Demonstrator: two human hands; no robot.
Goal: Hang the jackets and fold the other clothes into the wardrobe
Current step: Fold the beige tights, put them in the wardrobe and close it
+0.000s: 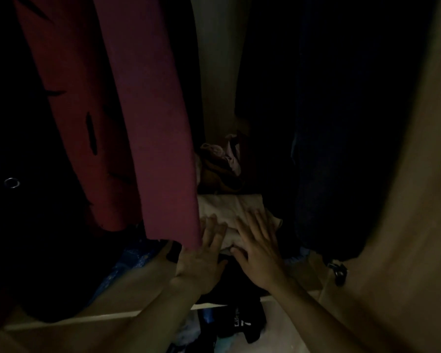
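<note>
head view: i'm seeing left hand (204, 250) and right hand (259, 243) pressing flat, fingers straight, on folded beige cloth (229, 207). i'm guessing the maroon jacket (150, 123) hanging left of it is risking snagging the fold.

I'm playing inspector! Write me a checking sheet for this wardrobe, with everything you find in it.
Surface: pale wooden shelf edge runs across the front, below the hands.
Job's things: folded beige cloth lies inside, under both hands; red hanging garment with black marks and maroon hanging garment at left; dark hanging garment at right.
Clutter: crumpled brown and pink clothes behind the beige cloth; blue denim piece at left; black garment with white lettering below the shelf.
Grippers: left hand and right hand rest flat, fingers straight, on the beige cloth.
Cables: nothing seen.
Surroundings: pale wardrobe door at right with a metal hinge; very dim light.
</note>
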